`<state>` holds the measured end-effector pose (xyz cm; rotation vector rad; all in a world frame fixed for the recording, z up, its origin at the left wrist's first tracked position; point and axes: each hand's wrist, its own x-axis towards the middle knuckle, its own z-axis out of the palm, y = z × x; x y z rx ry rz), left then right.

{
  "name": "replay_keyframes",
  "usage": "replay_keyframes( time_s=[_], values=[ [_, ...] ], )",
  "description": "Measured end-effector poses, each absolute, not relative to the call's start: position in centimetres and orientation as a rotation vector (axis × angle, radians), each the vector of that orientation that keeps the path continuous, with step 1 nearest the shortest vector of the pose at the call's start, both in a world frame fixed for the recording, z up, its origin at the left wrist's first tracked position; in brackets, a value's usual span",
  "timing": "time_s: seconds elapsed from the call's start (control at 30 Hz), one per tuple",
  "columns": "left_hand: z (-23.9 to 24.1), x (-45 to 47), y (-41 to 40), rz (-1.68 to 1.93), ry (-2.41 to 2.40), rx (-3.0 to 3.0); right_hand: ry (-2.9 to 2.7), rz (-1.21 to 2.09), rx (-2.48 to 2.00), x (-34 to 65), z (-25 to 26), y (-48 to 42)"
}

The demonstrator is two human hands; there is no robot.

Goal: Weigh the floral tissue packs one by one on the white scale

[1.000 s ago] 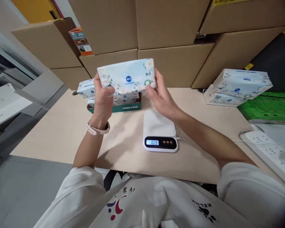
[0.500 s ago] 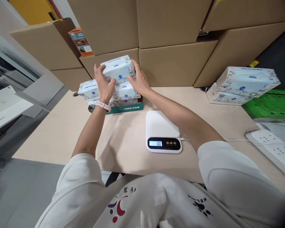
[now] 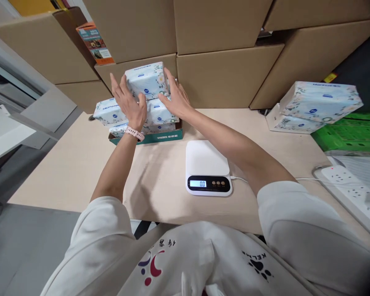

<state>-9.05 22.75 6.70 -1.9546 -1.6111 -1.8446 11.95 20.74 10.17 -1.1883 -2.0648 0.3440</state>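
A floral tissue pack [image 3: 146, 81] sits on top of a stack of similar packs. My left hand [image 3: 129, 100] is at its left front edge, fingers spread and thumb pointing up near the pack. My right hand [image 3: 178, 98] is by its right side, fingers stretched out and apart, not wrapped round the pack. Below are a left tissue pack [image 3: 107, 112] and a middle tissue pack [image 3: 162, 113], partly covered by my hands. The lower packs stand in a shallow green tray [image 3: 165, 137]. A white digital scale [image 3: 207, 160] lies nearer me, its display reading 0.0.
Large cardboard boxes [image 3: 228, 78] form a wall behind the table [image 3: 64, 164]. At the right, two more tissue packs [image 3: 319, 102] are stacked beside green packages [image 3: 351, 133]. A power strip [image 3: 342, 176] lies at the right edge, and a white cable [image 3: 239, 178] runs from the scale.
My left fingers have spread and lifted off the top pack, and my right hand has loosened at its side. The pack stays on the stack. The whole view has shifted slightly.
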Motion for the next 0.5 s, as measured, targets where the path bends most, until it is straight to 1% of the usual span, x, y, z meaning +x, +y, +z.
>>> replay_keyframes(
  time_s=[0.13,0.23,0.33,0.4,0.47,0.5],
  values=[
    [7.8,-8.2,20.8,-1.803,-1.561,-1.893,-2.025,0.332,-1.192,13.0,10.1,19.6],
    [9.4,-6.9,18.1,-1.768,-1.404,-1.887,-1.917,0.192,-1.177,18.1,9.5,18.4],
    [11.0,-4.5,15.1,-1.766,-1.293,-1.941,-1.622,-0.092,-1.314,28.5,8.4,17.7],
    [11.7,-1.9,13.8,-1.802,-1.227,-2.024,-1.285,-0.213,-1.528,37.2,7.8,17.6],
    [12.2,1.6,13.3,-1.859,-1.112,-2.173,-0.933,-0.173,-1.715,45.4,7.3,17.4],
    [12.4,3.9,13.5,-1.909,-1.086,-2.292,-0.813,-0.06,-1.759,48.8,7.2,17.3]
  ],
)
